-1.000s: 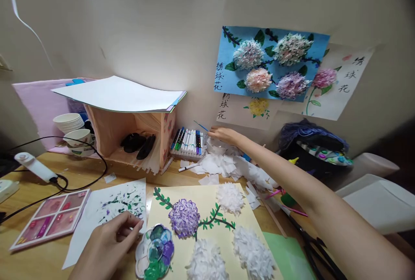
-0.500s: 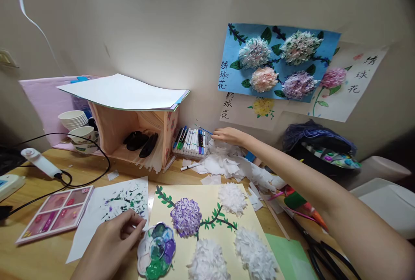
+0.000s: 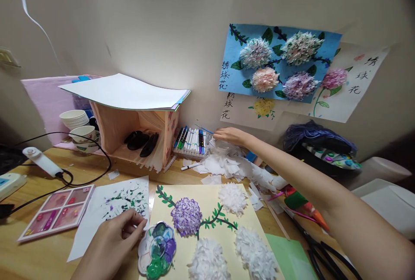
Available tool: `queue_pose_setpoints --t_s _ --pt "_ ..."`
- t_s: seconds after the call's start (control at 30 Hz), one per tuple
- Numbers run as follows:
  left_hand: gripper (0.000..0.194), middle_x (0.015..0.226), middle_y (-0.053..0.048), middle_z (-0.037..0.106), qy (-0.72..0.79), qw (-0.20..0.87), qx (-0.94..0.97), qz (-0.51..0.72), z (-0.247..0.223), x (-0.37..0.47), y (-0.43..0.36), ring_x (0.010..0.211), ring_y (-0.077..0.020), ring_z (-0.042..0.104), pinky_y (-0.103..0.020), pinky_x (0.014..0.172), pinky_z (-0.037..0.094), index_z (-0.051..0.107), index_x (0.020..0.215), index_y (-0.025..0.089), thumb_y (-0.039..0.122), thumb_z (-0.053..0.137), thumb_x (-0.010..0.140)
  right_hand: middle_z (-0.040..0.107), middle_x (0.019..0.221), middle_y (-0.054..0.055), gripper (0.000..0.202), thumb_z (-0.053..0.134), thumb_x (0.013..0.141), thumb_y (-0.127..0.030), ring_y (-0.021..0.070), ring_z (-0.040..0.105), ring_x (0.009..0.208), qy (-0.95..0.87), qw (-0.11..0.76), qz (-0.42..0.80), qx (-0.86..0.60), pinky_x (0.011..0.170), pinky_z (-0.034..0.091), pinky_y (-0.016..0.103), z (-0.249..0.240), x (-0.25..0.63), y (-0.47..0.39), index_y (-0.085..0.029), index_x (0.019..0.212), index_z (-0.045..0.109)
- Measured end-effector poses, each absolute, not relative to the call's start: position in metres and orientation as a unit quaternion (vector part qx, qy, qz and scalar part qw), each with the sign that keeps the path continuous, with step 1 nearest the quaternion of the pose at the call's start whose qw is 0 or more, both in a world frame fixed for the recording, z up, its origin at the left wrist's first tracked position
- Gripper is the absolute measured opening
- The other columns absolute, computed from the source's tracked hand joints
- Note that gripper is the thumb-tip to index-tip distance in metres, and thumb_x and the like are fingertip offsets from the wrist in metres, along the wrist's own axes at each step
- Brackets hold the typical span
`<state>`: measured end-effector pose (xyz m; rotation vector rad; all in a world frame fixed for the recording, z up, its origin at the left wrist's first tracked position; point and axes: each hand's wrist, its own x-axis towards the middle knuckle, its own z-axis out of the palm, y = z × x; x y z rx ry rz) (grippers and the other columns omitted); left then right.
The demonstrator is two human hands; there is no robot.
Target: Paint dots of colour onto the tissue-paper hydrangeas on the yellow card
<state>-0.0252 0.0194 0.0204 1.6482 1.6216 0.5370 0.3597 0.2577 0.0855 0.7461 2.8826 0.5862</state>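
Note:
My right hand point(image 3: 229, 136) reaches to the back of the table, its fingers closed on a thin blue-handled paintbrush point(image 3: 207, 130) whose end sticks out to the left. Crumpled white tissue paper point(image 3: 223, 163) lies under and in front of that hand; the brush's other end is hidden. In front, my left hand point(image 3: 113, 241) rests with fingers curled loosely together, nothing visible in them. Its fingertips are beside a flower-shaped paint palette point(image 3: 157, 249) with green and purple paint. A cream sheet point(image 3: 214, 191) bears a purple flower point(image 3: 186, 216), white paper flowers point(image 3: 207, 260) and painted green-leaved branches.
A paint-spotted white sheet point(image 3: 126, 198) lies left, near a pink-framed box point(image 3: 56, 215) and black cable. Behind stand a fabric-covered box point(image 3: 132, 120), paper cups point(image 3: 82, 135) and markers point(image 3: 191, 141). Black scissors point(image 3: 324, 254) lie right. Flower pictures point(image 3: 279, 62) hang on the wall.
The whole view has shifted very slightly. Both hands, the paintbrush and the palette keep practically the same places.

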Motion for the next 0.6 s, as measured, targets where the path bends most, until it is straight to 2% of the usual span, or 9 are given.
queue_pose_setpoints --t_s 0.2,0.37,0.47,0.5,0.6 --pt "0.034 0.068 0.0 0.067 0.632 0.367 0.649 0.209 0.023 -0.023 0.018 0.065 -0.0187 0.062 -0.023 0.06 0.044 0.059 0.072 0.021 0.053 0.049 0.078 0.062 0.075 0.007 0.022 0.033 0.089 -0.009 0.0141 0.055 0.068 0.959 -0.053 0.108 0.258 0.058 0.037 0.025 0.094 0.356 0.25 -0.017 0.08 0.053" --pt "0.033 0.068 0.0 0.067 0.638 0.359 0.65 0.203 0.024 -0.025 0.017 0.065 -0.0188 0.062 -0.023 0.06 0.043 0.06 0.074 0.021 0.051 0.048 0.079 0.068 0.087 0.008 0.016 0.038 0.092 -0.023 0.0143 0.064 0.084 0.941 -0.203 0.018 0.271 0.073 0.049 0.028 0.108 0.339 0.21 -0.019 0.085 0.051" --pt "0.031 0.066 -0.001 0.067 0.642 0.356 0.654 0.183 0.025 -0.027 0.017 0.064 -0.0192 0.062 -0.024 0.058 0.042 0.059 0.072 0.021 0.048 0.047 0.08 0.068 0.09 0.007 0.01 0.038 0.093 -0.025 0.0131 0.067 0.09 0.913 -0.287 -0.038 0.286 0.075 0.054 0.029 0.111 0.327 0.17 -0.021 0.087 0.044" --pt "0.03 0.066 -0.001 0.067 0.645 0.356 0.654 0.173 0.025 -0.028 0.017 0.064 -0.0197 0.062 -0.024 0.058 0.042 0.059 0.072 0.021 0.047 0.047 0.08 0.068 0.09 0.006 0.008 0.041 0.093 -0.026 0.0129 0.067 0.091 0.898 -0.321 -0.067 0.292 0.076 0.055 0.029 0.11 0.323 0.157 -0.022 0.086 0.042" --pt "0.028 0.068 -0.002 0.068 0.65 0.348 0.66 0.146 0.024 -0.028 0.018 0.067 -0.0214 0.063 -0.025 0.058 0.041 0.062 0.072 0.021 0.045 0.048 0.078 0.068 0.08 0.001 0.018 0.061 0.082 -0.025 0.013 0.068 0.083 0.758 -0.49 -0.296 0.313 0.074 0.055 0.028 0.106 0.31 0.118 -0.022 0.078 0.043"
